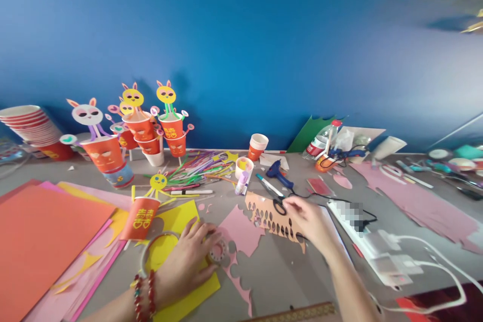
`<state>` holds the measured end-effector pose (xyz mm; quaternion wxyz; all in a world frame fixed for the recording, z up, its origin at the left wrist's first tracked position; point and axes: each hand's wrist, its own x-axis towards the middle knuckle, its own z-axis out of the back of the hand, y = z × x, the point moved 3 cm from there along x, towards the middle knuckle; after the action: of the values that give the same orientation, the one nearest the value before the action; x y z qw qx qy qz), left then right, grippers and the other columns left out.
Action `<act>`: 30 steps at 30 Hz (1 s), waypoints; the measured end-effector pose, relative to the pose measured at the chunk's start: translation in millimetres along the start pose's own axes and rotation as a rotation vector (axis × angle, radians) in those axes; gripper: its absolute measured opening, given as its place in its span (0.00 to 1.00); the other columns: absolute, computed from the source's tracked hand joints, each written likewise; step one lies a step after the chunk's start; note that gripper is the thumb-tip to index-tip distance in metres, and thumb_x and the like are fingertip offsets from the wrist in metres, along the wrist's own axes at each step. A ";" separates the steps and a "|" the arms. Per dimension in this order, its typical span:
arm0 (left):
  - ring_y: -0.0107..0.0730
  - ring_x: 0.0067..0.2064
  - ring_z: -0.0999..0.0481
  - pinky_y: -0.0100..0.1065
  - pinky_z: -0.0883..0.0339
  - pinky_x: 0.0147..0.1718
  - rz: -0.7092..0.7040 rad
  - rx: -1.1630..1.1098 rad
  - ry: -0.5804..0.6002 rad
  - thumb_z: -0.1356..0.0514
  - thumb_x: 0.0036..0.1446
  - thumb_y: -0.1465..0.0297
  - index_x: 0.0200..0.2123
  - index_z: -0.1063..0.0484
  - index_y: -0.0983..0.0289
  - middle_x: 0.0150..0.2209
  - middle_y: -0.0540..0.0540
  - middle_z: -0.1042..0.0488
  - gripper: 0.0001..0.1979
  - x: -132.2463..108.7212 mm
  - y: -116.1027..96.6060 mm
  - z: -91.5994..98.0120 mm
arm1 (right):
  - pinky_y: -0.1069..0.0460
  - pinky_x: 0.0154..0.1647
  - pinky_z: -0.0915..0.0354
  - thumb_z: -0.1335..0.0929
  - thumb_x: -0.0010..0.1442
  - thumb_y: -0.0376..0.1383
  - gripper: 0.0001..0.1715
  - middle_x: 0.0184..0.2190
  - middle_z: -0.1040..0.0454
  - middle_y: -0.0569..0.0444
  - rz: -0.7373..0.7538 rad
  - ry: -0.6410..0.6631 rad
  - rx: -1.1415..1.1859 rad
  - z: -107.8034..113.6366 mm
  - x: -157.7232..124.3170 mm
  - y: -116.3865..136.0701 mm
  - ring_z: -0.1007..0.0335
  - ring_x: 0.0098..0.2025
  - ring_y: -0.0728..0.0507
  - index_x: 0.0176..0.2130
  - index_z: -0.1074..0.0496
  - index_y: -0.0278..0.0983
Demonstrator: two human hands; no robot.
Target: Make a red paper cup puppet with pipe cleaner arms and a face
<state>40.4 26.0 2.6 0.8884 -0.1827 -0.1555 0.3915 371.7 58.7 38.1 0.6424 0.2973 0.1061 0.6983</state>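
Note:
My left hand (190,256) lies on a yellow paper sheet (177,221), its fingers resting on a small roll of tape (219,251). A beaded bracelet (143,294) is on that wrist. My right hand (307,219) reaches to the black handles of a pair of scissors (277,198), its fingers curled at them above an orange paper strip with cut-out holes (273,219). A pink paper scrap (241,234) lies between my hands. A red paper cup with a yellow bunny figure (141,216) lies tipped beside the left hand.
Orange, pink and yellow sheets (45,241) are stacked at the left. Bunny-topped red cups (143,128), cup stacks (32,126), coloured straws (196,166), a blue glue gun (279,173), a power strip (350,219) with white cables and pink paper (426,198) crowd the table before a blue wall.

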 end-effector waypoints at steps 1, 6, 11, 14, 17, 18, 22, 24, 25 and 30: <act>0.49 0.55 0.30 0.61 0.46 0.64 0.001 0.000 0.000 0.39 0.52 0.76 0.56 0.34 0.56 0.54 0.58 0.29 0.27 -0.1 0.2 0.0 | 0.52 0.30 0.28 0.35 0.67 0.42 0.12 0.32 0.18 0.51 0.033 0.015 0.016 -7.1 -11.5 8.7 0.21 0.30 0.42 0.38 0.24 0.41; 0.48 0.55 0.30 0.59 0.43 0.62 -0.028 -0.002 -0.027 0.38 0.55 0.74 0.56 0.33 0.55 0.54 0.57 0.30 0.25 -1.0 2.6 -1.8 | 0.49 0.44 0.27 0.35 0.67 0.32 0.10 0.40 0.19 0.51 0.310 0.177 0.061 -52.2 -39.9 75.0 0.21 0.42 0.41 0.41 0.24 0.42; 0.48 0.54 0.31 0.54 0.38 0.59 -0.033 -0.004 -0.043 0.37 0.53 0.75 0.56 0.32 0.55 0.54 0.56 0.29 0.27 -0.4 3.0 -2.1 | 0.46 0.61 0.34 0.36 0.69 0.33 0.19 0.61 0.29 0.47 0.506 0.228 -0.046 -99.1 6.9 137.3 0.31 0.59 0.39 0.58 0.31 0.39; 0.48 0.52 0.30 0.51 0.35 0.55 -0.036 -0.005 -0.037 0.37 0.53 0.75 0.53 0.30 0.56 0.52 0.56 0.29 0.23 1.5 1.4 -0.3 | 0.47 0.65 0.39 0.38 0.71 0.34 0.20 0.63 0.33 0.46 0.546 0.189 -0.145 -132.9 48.0 165.4 0.37 0.63 0.40 0.61 0.35 0.36; 0.47 0.49 0.29 0.51 0.33 0.53 -0.039 -0.003 -0.034 0.38 0.52 0.75 0.52 0.29 0.57 0.50 0.57 0.28 0.22 3.5 0.0 1.7 | 0.44 0.56 0.33 0.39 0.71 0.32 0.16 0.54 0.25 0.43 0.512 0.186 -0.190 -164.9 73.6 181.0 0.33 0.58 0.37 0.55 0.31 0.34; 0.47 0.50 0.29 0.51 0.33 0.53 -0.040 -0.005 -0.034 0.38 0.52 0.75 0.52 0.29 0.56 0.50 0.57 0.28 0.23 4.1 -0.3 2.4 | 0.43 0.52 0.31 0.39 0.71 0.32 0.14 0.49 0.23 0.43 0.500 0.194 -0.208 -173.6 77.3 183.2 0.31 0.54 0.36 0.52 0.29 0.34; 0.49 0.54 0.30 0.51 0.35 0.56 -0.042 -0.035 -0.026 0.38 0.51 0.76 0.55 0.30 0.55 0.52 0.56 0.28 0.26 5.3 -0.4 3.6 | 0.43 0.47 0.31 0.37 0.69 0.31 0.09 0.43 0.23 0.45 0.481 0.218 -0.270 -193.1 78.6 182.4 0.30 0.48 0.35 0.43 0.26 0.35; 0.49 0.54 0.30 0.52 0.35 0.57 -0.043 -0.048 -0.022 0.38 0.52 0.76 0.56 0.31 0.54 0.53 0.56 0.28 0.27 5.1 0.1 3.5 | 0.43 0.47 0.32 0.37 0.69 0.31 0.10 0.45 0.24 0.46 0.479 0.224 -0.288 -195.9 78.3 180.3 0.31 0.48 0.36 0.44 0.27 0.36; 0.48 0.54 0.30 0.52 0.35 0.57 -0.043 -0.052 -0.022 0.38 0.52 0.76 0.57 0.31 0.54 0.53 0.57 0.28 0.28 4.8 0.4 3.4 | 0.43 0.48 0.32 0.37 0.70 0.31 0.10 0.45 0.24 0.46 0.476 0.228 -0.294 -196.6 79.0 179.6 0.31 0.48 0.36 0.45 0.27 0.37; 0.49 0.53 0.30 0.54 0.35 0.56 -0.037 -0.059 0.001 0.39 0.54 0.75 0.57 0.32 0.55 0.53 0.57 0.28 0.26 4.3 0.6 2.9 | 0.44 0.47 0.32 0.37 0.69 0.29 0.10 0.45 0.25 0.47 0.456 0.252 -0.305 -199.7 85.5 179.1 0.32 0.48 0.37 0.44 0.26 0.37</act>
<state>41.6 30.1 5.5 0.8897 -0.2064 -0.1698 0.3702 112.3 160.2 -3.0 0.4879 0.1246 0.0095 0.8639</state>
